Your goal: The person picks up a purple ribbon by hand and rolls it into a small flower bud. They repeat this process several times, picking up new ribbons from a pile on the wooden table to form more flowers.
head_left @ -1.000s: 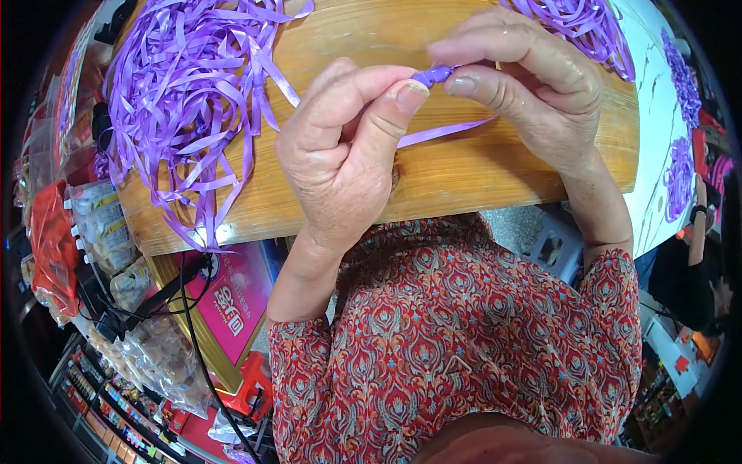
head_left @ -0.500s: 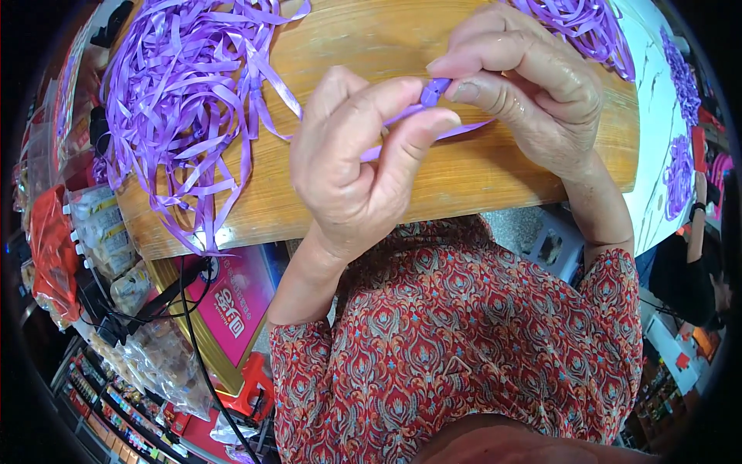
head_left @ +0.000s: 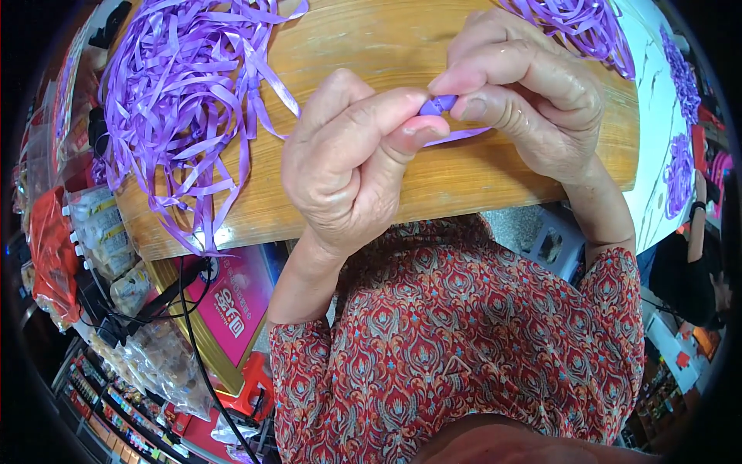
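Note:
A small purple plastic clasp (head_left: 438, 105) is held above the wooden table, between the fingertips of both hands. My left hand (head_left: 340, 155) pinches its left end with thumb and forefinger. The right end is in the pinch of my right hand (head_left: 533, 100). Part of the clasp is hidden by the fingertips. Just below it runs a flat purple ribbon strap (head_left: 464, 134), passing behind both hands. To the left of my left hand lies a large tangled heap of purple straps (head_left: 182, 93), with one strand reaching toward that hand.
More purple straps (head_left: 583, 31) lie beyond my right hand on the wooden table (head_left: 363, 46). A white marbled surface (head_left: 649, 147) with further straps adjoins at right, where another person's arm (head_left: 697, 224) shows. Plastic bags (head_left: 100, 224) and a black cable (head_left: 189, 332) are at left.
My left thumb has moved up and closed against the clasp, and the left hand has shifted slightly left. The clasp has turned to lie more sideways between the fingertips.

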The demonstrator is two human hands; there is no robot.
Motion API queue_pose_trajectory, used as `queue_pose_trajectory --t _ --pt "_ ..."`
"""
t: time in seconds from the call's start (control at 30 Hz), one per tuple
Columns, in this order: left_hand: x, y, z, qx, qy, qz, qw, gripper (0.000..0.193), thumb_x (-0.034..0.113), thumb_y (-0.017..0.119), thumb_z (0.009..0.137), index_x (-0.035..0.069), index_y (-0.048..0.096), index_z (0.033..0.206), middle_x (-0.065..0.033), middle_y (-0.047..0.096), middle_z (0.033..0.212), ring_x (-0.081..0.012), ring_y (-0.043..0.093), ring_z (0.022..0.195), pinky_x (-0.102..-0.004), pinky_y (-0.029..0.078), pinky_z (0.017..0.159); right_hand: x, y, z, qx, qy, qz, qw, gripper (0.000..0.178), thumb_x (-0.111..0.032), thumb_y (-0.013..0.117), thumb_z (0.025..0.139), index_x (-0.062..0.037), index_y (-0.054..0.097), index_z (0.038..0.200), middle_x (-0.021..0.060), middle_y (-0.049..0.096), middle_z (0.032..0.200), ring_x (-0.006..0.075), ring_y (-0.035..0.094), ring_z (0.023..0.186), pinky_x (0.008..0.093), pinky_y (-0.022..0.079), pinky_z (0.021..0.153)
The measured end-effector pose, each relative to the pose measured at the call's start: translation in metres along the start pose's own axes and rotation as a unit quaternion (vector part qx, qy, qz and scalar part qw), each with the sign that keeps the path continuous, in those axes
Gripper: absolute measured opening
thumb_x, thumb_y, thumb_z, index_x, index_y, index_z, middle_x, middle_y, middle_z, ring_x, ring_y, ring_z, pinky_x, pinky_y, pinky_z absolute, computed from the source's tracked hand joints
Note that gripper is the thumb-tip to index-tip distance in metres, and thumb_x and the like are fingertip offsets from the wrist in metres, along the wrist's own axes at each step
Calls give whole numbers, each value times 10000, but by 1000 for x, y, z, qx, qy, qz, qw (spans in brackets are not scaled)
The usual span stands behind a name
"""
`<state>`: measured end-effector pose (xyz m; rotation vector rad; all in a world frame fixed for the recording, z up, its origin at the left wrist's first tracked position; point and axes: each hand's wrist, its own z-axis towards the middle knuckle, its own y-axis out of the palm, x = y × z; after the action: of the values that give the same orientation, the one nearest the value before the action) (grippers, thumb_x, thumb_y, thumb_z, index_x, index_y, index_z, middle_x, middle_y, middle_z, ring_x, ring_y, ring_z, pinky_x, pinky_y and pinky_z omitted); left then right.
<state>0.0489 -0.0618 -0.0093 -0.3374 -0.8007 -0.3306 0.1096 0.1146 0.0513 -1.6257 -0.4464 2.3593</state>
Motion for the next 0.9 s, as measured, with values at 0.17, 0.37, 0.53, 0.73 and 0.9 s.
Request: queue_pose_trajectory --t 0.17,0.37,0.53,0.73,0.9 --pt "-9 -2 5 0 45 -70 997 202 98 740 700 -9 654 849 -41 556 627 -129 431 520 -237 332 453 -4 -1 0 -8 12 -5 1000 186 -11 686 749 24 656 929 102 605 808 175 587 698 246 457 582" --pt "-8 -1 6 -33 9 -146 989 191 99 733 711 -9 652 846 -36 534 605 -122 438 525 -232 335 461 -9 -4 1 -12 32 -14 999 193 -22 700 737 22 663 921 100 604 799 171 583 678 245 454 562" --pt "-5 0 7 -47 -35 -161 985 194 110 699 761 -40 639 868 -37 510 679 -123 427 628 -251 329 582 -10 -6 0 -12 47 -19 999 199 -32 711 727 20 669 915 98 603 792 168 581 662 245 452 545" --pt "-4 4 7 -46 -56 -161 984 158 78 681 772 -42 637 864 -22 496 672 -112 415 621 -238 322 585 23 3 -1 31 -160 -19 987 215 -42 716 726 19 668 926 96 603 790 170 584 663 245 453 541" --pt "-7 3 7 -44 -82 -188 978 124 57 663 786 -41 638 856 -5 487 676 -96 403 624 -228 303 581 5 2 -3 20 -4 29 999 264 -25 710 725 22 652 979 105 615 813 182 602 692 245 479 570"
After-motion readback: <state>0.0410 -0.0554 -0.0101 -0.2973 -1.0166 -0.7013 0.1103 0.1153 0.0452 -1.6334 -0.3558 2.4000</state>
